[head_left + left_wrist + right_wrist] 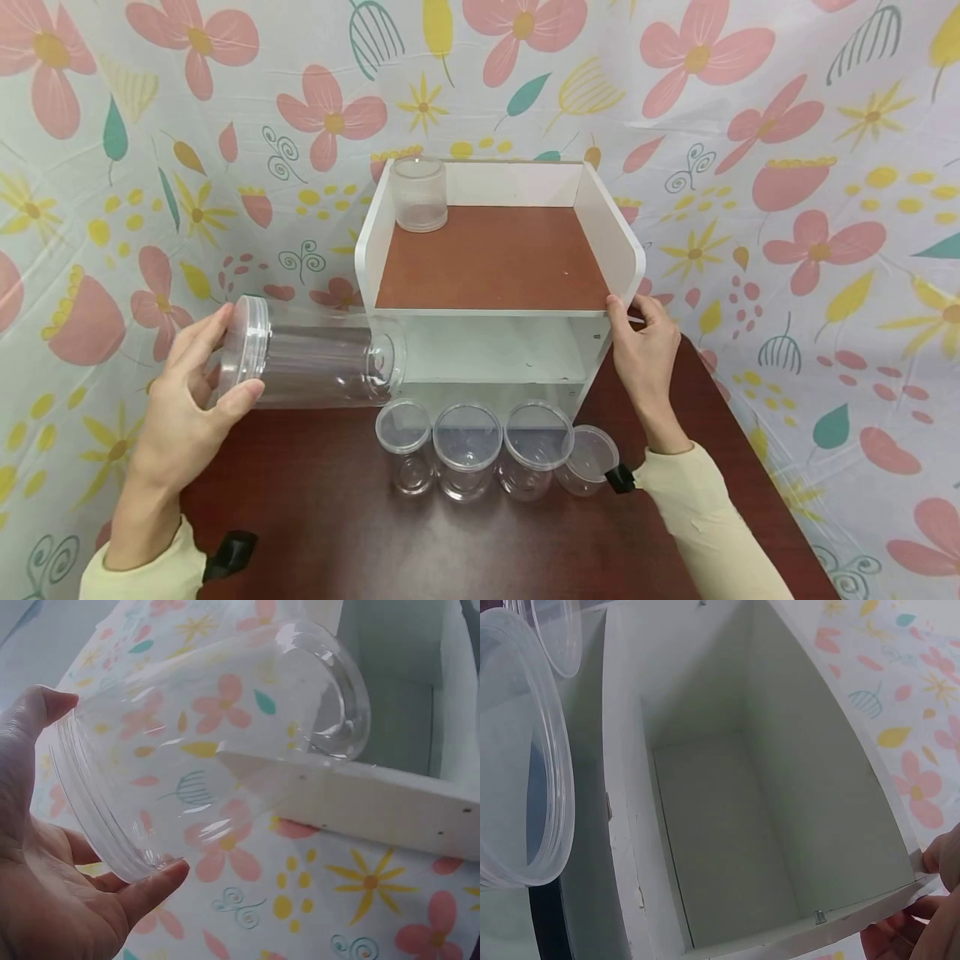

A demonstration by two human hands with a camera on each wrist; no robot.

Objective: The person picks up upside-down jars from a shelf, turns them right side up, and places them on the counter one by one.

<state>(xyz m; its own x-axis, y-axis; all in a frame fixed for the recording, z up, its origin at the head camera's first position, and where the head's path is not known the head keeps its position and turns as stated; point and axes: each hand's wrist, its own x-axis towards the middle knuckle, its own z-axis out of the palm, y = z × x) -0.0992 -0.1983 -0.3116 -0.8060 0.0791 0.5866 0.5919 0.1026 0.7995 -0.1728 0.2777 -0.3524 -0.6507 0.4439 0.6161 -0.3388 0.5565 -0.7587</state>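
Left of the small white shelf unit, our left hand grips a large clear jar by its lidded end. We have the thumb on the near side of the lid and fingers on the far side, so the jar lies on its side in the air, stretching out from our fingertips toward the right. From the head view, its rounded base comes in front of the unit's left edge, level with the upper opening; whether the two touch, we cannot tell. Through the clear wall in the left wrist view, we see part of the unit's white side panel.

Our right hand pinches the front right edge of the unit, just below the brown top board, well apart from the jar. A small frosted jar stands upright on that board, in the back left corner.

On the dark red-brown surface, four smaller lidded jars stand upright in a row before the unit, the rightmost one shorter, all lying between our two forearms. Behind everything we have a white cloth printed with pink and yellow flowers.
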